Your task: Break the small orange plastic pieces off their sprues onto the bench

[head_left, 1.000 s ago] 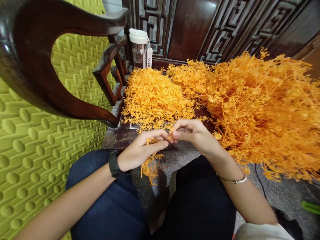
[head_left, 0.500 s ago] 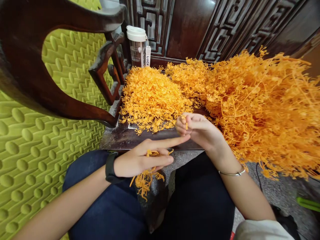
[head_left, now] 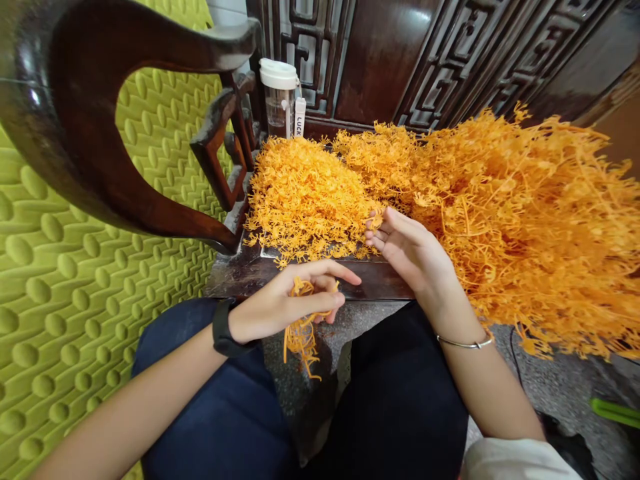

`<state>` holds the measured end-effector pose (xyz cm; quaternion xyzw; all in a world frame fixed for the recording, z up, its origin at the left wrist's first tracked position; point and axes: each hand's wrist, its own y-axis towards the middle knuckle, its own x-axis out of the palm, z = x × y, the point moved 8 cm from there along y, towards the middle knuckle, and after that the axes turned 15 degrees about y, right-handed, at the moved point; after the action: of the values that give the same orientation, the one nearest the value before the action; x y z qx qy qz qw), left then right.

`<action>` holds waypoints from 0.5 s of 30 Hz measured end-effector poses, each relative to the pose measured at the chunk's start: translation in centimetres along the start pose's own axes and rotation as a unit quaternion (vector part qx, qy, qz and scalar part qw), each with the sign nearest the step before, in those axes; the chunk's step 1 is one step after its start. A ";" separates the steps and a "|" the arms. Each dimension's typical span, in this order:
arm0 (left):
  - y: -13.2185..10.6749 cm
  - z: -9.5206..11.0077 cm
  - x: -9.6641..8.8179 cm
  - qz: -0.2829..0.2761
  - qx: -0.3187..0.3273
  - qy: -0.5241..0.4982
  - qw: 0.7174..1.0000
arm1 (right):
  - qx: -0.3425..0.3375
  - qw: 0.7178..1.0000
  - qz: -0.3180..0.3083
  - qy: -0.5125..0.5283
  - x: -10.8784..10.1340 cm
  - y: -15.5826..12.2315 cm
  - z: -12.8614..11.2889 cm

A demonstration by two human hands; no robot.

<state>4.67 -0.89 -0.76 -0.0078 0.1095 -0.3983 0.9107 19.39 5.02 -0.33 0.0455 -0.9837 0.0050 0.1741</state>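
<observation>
My left hand (head_left: 287, 300) is closed around a small bunch of thin orange plastic sprigs (head_left: 301, 337); their stems dangle below the palm, above the gap between my knees. Its index finger points out to the right. My right hand (head_left: 413, 257) is at the front right edge of a heap of short orange pieces (head_left: 307, 200). Its fingers are loosely stretched, thumb apart, with an orange piece at the fingertips against the heap. To the right of this hand rises a large tangled mass of branching orange sprigs (head_left: 530, 227).
The heap lies on a dark wooden bench seat (head_left: 310, 280) with a carved backrest (head_left: 385, 60). A curved wooden armrest (head_left: 60, 133) stands at the left, before a green padded wall covering (head_left: 55, 320). Behind the heap is a clear bottle with a white lid (head_left: 279, 75).
My right hand has moved up and away from my left hand to the heap's edge, and its pinch has loosened. My left hand has drawn back slightly, still holding the sprigs.
</observation>
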 end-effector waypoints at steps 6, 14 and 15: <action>0.0 -0.2 -0.5 0.024 -0.013 -0.001 1.000 | -0.006 1.000 0.002 -0.020 -0.2 0.2 0.0; 0.2 -1.1 -1.6 0.083 -0.021 -0.129 0.988 | 0.005 0.999 0.046 -0.010 -1.0 0.2 0.0; 0.3 -1.4 -1.9 0.097 -0.024 -0.146 0.984 | 0.008 0.998 0.058 -0.006 -1.3 0.2 0.0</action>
<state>3.32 0.78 -1.76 -0.0768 -0.0145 -0.2997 0.9508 20.52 5.37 -0.80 -0.0099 -0.9855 0.0229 0.1676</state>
